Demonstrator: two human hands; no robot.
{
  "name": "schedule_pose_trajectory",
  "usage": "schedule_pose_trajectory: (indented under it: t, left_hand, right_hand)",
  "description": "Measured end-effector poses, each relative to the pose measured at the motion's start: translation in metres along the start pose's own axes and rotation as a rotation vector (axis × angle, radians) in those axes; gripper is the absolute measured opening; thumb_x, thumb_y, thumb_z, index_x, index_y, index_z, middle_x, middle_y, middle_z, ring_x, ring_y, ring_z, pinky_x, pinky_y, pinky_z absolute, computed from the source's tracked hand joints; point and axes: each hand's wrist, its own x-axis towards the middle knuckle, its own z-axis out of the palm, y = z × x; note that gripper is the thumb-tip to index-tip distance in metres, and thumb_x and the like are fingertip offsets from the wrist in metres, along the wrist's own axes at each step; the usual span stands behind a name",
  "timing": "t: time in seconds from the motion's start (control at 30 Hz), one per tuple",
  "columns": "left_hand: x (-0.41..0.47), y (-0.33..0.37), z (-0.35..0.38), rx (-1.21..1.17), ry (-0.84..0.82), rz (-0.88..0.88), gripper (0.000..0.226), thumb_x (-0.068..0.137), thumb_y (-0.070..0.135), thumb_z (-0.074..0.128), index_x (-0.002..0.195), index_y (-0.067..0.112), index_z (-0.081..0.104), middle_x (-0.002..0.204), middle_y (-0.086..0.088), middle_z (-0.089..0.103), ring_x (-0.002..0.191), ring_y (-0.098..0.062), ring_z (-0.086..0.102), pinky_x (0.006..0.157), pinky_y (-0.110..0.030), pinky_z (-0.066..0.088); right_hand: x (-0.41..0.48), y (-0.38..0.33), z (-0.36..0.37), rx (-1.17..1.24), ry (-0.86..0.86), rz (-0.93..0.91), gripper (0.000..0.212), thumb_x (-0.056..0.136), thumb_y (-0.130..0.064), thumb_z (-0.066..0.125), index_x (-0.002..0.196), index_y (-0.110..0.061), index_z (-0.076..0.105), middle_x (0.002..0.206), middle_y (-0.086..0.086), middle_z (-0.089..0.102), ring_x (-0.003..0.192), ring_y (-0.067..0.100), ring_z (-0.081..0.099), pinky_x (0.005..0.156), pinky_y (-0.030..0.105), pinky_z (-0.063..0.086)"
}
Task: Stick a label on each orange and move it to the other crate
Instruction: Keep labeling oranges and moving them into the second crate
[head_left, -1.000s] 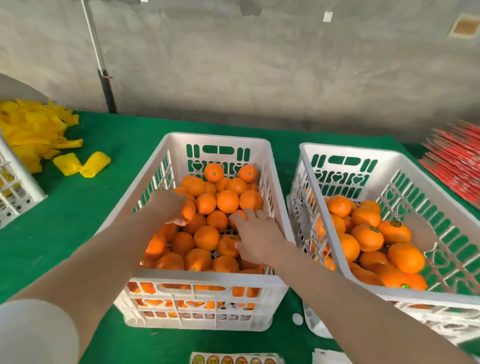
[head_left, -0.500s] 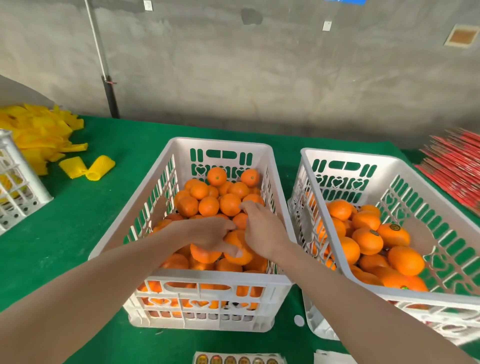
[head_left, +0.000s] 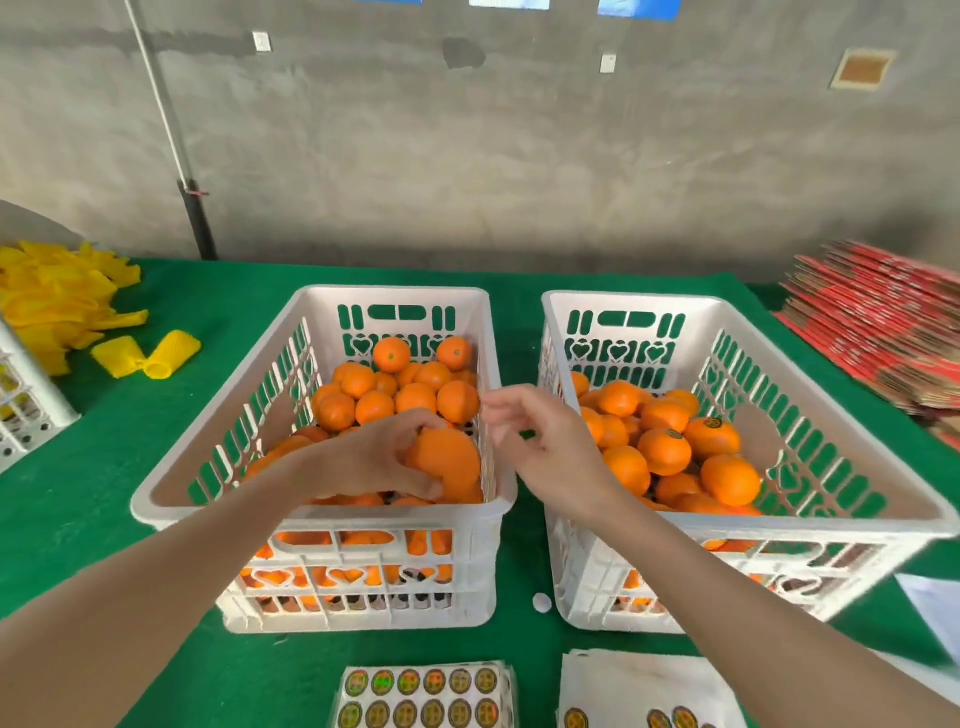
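My left hand (head_left: 374, 457) grips one orange (head_left: 447, 460) above the pile in the left white crate (head_left: 322, 514), close to its right wall. My right hand (head_left: 540, 447) hovers between the two crates with loosely spread fingers and holds nothing. The right white crate (head_left: 779, 525) holds several oranges, some with round dark labels on top, such as the labelled orange (head_left: 711, 436). A sheet of round labels (head_left: 423, 696) lies on the green table by the near edge, and a second sheet (head_left: 644, 696) lies to its right.
A pile of yellow foam sleeves (head_left: 57, 301) lies at the far left, with two loose ones (head_left: 148, 353) nearby. Part of a third white crate (head_left: 21, 395) shows at the left edge. Red flat cartons (head_left: 883, 322) are stacked at the right. The green table cloth (head_left: 104, 467) surrounds the crates.
My left hand has lifted an orange from the left crate's pile. My right hand has left that orange and moved right, toward the gap between the crates. The view has tilted up.
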Motion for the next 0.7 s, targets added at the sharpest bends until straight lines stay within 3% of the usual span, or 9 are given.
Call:
schedule_pose_trajectory:
  t: [0.1, 0.17, 0.23, 0.3, 0.37, 0.43, 0.5, 0.63, 0.7]
  left_hand:
    - [-0.009, 0.030, 0.023, -0.065, 0.039, 0.106, 0.068, 0.067, 0.013, 0.085, 0.113, 0.047, 0.046, 0.120, 0.021, 0.054, 0.108, -0.004, 0.059, 0.084, -0.027, 0.055]
    - [-0.017, 0.054, 0.045, -0.071, 0.090, 0.184, 0.073, 0.065, 0.012, 0.086, 0.112, 0.049, 0.045, 0.112, 0.031, 0.051, 0.106, 0.002, 0.057, 0.078, -0.021, 0.055]
    - [-0.026, 0.072, 0.072, -0.037, 0.167, 0.273, 0.075, 0.065, 0.010, 0.086, 0.116, 0.045, 0.045, 0.115, 0.032, 0.048, 0.109, 0.002, 0.055, 0.078, -0.019, 0.054]
    - [-0.034, 0.083, 0.099, -0.067, 0.250, 0.285, 0.080, 0.065, 0.007, 0.086, 0.123, 0.041, 0.042, 0.124, 0.023, 0.047, 0.110, -0.004, 0.056, 0.082, -0.023, 0.054]
    - [-0.043, 0.087, 0.124, -0.304, 0.185, 0.176, 0.085, 0.063, 0.016, 0.087, 0.129, 0.039, 0.039, 0.129, 0.010, 0.051, 0.108, -0.007, 0.059, 0.085, -0.027, 0.055]
    - [-0.052, 0.092, 0.147, -0.687, -0.017, 0.058, 0.086, 0.058, 0.045, 0.086, 0.132, 0.028, 0.046, 0.127, -0.003, 0.060, 0.111, -0.016, 0.062, 0.089, -0.032, 0.054]
    - [-0.055, 0.095, 0.176, -0.943, -0.089, -0.130, 0.083, 0.061, 0.059, 0.076, 0.128, 0.019, 0.051, 0.119, -0.011, 0.066, 0.107, -0.028, 0.065, 0.086, -0.036, 0.056]
    - [-0.043, 0.089, 0.224, -1.036, 0.153, -0.308, 0.061, 0.071, 0.031, 0.070, 0.124, 0.010, 0.050, 0.115, -0.015, 0.067, 0.098, -0.031, 0.068, 0.085, -0.037, 0.056]
    - [-0.040, 0.076, 0.234, -1.027, 0.237, -0.365, 0.057, 0.075, 0.016, 0.072, 0.126, 0.010, 0.047, 0.121, -0.015, 0.060, 0.098, -0.030, 0.068, 0.086, -0.036, 0.054]
  right_hand:
    - [-0.023, 0.000, -0.018, 0.054, -0.104, 0.088, 0.043, 0.084, -0.023, 0.070, 0.120, -0.032, 0.049, 0.115, -0.010, 0.056, 0.099, 0.002, 0.057, 0.081, 0.022, 0.051]
    - [-0.040, 0.000, -0.030, 0.060, -0.116, 0.092, 0.054, 0.076, -0.030, 0.077, 0.120, -0.038, 0.046, 0.118, -0.017, 0.052, 0.102, 0.001, 0.055, 0.078, 0.022, 0.052]
    - [-0.059, 0.001, -0.042, 0.050, -0.091, 0.055, 0.059, 0.072, -0.030, 0.081, 0.118, -0.042, 0.046, 0.118, -0.023, 0.050, 0.106, 0.000, 0.053, 0.079, 0.023, 0.054]
    - [-0.080, 0.007, -0.055, 0.083, -0.055, 0.019, 0.061, 0.069, -0.027, 0.082, 0.116, -0.046, 0.048, 0.118, -0.025, 0.051, 0.109, -0.001, 0.052, 0.082, 0.025, 0.054]
    - [-0.101, 0.013, -0.069, 0.109, -0.035, 0.000, 0.063, 0.068, -0.025, 0.082, 0.118, -0.045, 0.050, 0.119, -0.026, 0.052, 0.113, 0.002, 0.052, 0.085, 0.028, 0.053]
    - [-0.119, 0.020, -0.078, 0.129, -0.036, 0.006, 0.065, 0.067, -0.024, 0.082, 0.121, -0.042, 0.050, 0.120, -0.024, 0.053, 0.115, 0.005, 0.052, 0.086, 0.030, 0.053]
    - [-0.134, 0.030, -0.082, 0.157, -0.076, 0.034, 0.065, 0.068, -0.023, 0.081, 0.124, -0.038, 0.050, 0.121, -0.019, 0.055, 0.115, 0.006, 0.052, 0.087, 0.028, 0.053]
    - [-0.154, 0.070, -0.088, 0.145, -0.225, 0.157, 0.070, 0.074, -0.018, 0.080, 0.134, -0.026, 0.044, 0.130, -0.011, 0.052, 0.117, 0.005, 0.052, 0.089, 0.023, 0.051]
    - [-0.160, 0.102, -0.090, -0.041, -0.305, 0.290, 0.057, 0.080, -0.017, 0.074, 0.131, -0.020, 0.048, 0.130, -0.005, 0.055, 0.114, 0.010, 0.053, 0.091, 0.024, 0.049]
